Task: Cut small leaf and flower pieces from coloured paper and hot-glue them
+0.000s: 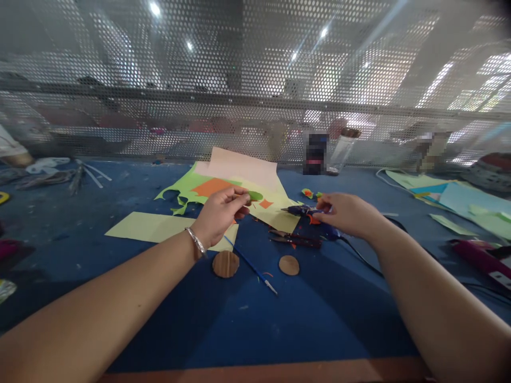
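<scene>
My left hand (pixel 226 213), with a silver bracelet at the wrist, pinches a small green paper piece (pixel 255 196) above the paper sheets. My right hand (pixel 345 211) is closed around the back of a dark blue hot glue gun (pixel 297 210), whose nozzle points left. Its cord trails off to the right. Below the gun lie thread snips (pixel 297 239). A blue paintbrush (pixel 253 266) rests between two round cardboard discs, a ridged one (pixel 225 264) and a plain one (pixel 288 265). An orange paper scrap (pixel 265 204) lies near my left fingertips.
Pale yellow paper (pixel 139 227), cut green paper (pixel 175 186) and a pink sheet (pixel 243 165) cover the middle. Beyond stand a dark container (pixel 315 154) and a clear jar (pixel 342 154). At right are a magenta glue gun (pixel 479 258) and blue sheets (pixel 471 199). Perforated metal (pixel 239 69) closes the back.
</scene>
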`<state>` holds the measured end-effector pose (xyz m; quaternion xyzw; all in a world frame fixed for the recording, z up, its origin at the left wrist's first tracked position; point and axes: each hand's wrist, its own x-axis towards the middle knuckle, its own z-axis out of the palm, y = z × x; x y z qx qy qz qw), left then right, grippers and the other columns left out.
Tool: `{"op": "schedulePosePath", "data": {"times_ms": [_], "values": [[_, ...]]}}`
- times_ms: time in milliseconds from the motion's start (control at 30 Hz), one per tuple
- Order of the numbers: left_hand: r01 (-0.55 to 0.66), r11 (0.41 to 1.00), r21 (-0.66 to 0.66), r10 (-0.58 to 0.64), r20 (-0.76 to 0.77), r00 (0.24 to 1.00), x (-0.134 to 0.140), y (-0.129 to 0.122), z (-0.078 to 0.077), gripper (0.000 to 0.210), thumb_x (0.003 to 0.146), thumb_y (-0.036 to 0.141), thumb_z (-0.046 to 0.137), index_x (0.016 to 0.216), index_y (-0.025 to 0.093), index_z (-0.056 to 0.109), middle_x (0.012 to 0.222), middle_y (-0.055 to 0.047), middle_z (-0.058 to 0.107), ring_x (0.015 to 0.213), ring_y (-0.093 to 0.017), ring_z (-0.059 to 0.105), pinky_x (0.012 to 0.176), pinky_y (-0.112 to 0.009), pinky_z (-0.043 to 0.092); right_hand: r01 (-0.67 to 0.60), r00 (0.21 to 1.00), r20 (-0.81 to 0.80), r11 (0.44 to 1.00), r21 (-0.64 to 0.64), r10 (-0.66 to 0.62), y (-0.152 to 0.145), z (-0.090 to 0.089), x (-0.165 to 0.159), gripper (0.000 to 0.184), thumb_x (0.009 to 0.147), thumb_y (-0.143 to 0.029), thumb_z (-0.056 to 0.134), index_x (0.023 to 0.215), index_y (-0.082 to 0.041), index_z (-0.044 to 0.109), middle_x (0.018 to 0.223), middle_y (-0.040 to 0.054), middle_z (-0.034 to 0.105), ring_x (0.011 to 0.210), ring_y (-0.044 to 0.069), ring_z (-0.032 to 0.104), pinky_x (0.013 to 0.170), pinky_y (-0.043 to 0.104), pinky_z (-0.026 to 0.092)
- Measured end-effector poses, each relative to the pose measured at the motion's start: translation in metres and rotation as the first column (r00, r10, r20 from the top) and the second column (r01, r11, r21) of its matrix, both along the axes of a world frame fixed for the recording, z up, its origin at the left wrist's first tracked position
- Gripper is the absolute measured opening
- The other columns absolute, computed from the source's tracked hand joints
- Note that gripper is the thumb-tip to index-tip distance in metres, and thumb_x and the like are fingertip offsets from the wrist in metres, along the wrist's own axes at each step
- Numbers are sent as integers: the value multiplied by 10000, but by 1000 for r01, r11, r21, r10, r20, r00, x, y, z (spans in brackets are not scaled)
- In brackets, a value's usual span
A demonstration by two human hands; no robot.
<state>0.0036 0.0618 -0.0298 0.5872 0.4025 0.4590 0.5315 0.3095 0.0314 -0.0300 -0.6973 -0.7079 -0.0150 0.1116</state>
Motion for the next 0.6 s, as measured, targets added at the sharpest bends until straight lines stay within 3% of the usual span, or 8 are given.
{"op": "schedulePosePath", "data": {"times_ms": [133, 200, 300, 367, 433, 500, 600], "values": [[-21, 1000, 0, 21, -65, 998, -1, 0, 1, 115, 928, 317, 649, 948, 204, 659, 852, -26, 670, 643, -119, 601, 563, -256, 412, 38, 999, 20, 997, -61, -36, 5, -5, 8, 356, 785, -562, 717, 854, -214, 700, 775, 68, 733, 684, 227, 658, 547, 299, 374], [-31, 999, 10, 32, -78, 996, -1, 0, 1, 104, 932, 302, 639, 951, 201, 658, 838, -23, 665, 625, -112, 597, 542, -242, 406, 29, 999, -10, 987, -156, -31, 7, -4, 10, 354, 798, -563, 706, 761, -212, 677, 679, 55, 706, 615, 210, 652, 529, 294, 383], [-51, 999, 8, 52, -64, 997, -2, 2, 1, 69, 928, 239, 616, 948, 193, 664, 838, -23, 667, 623, -105, 606, 520, -223, 409, 15, 991, -121, 929, -369, -64, 8, 0, 11, 324, 815, -498, 696, 684, -210, 629, 575, 23, 651, 506, 171, 621, 487, 272, 399], [-51, 999, 4, 52, -68, 996, -2, 5, -1, 83, 921, 203, 606, 953, 184, 681, 870, -34, 685, 639, -105, 620, 521, -216, 423, -9, 970, -224, 906, -423, -95, 9, 0, 13, 265, 781, -411, 722, 661, -204, 608, 545, 6, 617, 478, 149, 595, 464, 253, 396], [-40, 999, 0, 40, -80, 996, -3, 7, -2, 112, 912, 173, 604, 978, 177, 696, 903, -49, 706, 655, -107, 631, 530, -216, 439, -11, 902, -398, 910, -415, -171, 9, -2, 14, 231, 732, -339, 741, 627, -200, 589, 501, -9, 567, 456, 134, 554, 438, 242, 374], [-45, 999, -10, 44, -76, 996, -4, 10, -4, 135, 898, 129, 605, 996, 169, 689, 885, -55, 719, 657, -113, 637, 538, -221, 449, 3, 769, -585, 917, -399, -257, 10, -5, 15, 204, 700, -309, 741, 637, -201, 580, 486, -20, 531, 456, 134, 540, 425, 238, 373], [-61, 998, -32, 60, -31, 998, -5, 12, -4, 115, 875, 77, 613, 947, 157, 656, 834, -53, 725, 652, -114, 636, 565, -227, 460, 3, 623, -728, 931, -365, -287, 10, -4, 16, 180, 691, -311, 724, 726, -204, 583, 589, -8, 579, 524, 142, 582, 462, 244, 449]]}}
